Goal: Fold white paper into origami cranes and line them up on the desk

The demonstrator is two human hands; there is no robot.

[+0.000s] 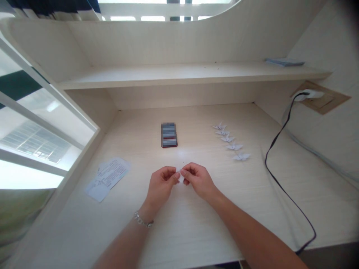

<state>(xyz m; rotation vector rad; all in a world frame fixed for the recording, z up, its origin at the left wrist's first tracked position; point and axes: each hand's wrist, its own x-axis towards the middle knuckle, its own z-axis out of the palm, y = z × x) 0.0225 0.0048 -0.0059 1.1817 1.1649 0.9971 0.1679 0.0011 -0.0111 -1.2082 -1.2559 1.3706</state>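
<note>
My left hand (162,184) and my right hand (197,179) meet over the middle of the pale wooden desk (252,201). Both pinch a small piece of white paper (179,175) between fingertips and thumbs; most of it is hidden by the fingers. A bracelet sits on my left wrist. To the right, beyond my hands, several small folded white paper cranes (230,142) lie in a slanting row on the desk.
A dark rectangular phone-like object (169,135) lies flat behind my hands. Printed paper slips (108,177) lie at the left near a window. A black cable (276,175) runs from a wall plug (305,95) across the right side. A shelf (196,73) above holds a blue-grey stack (284,61).
</note>
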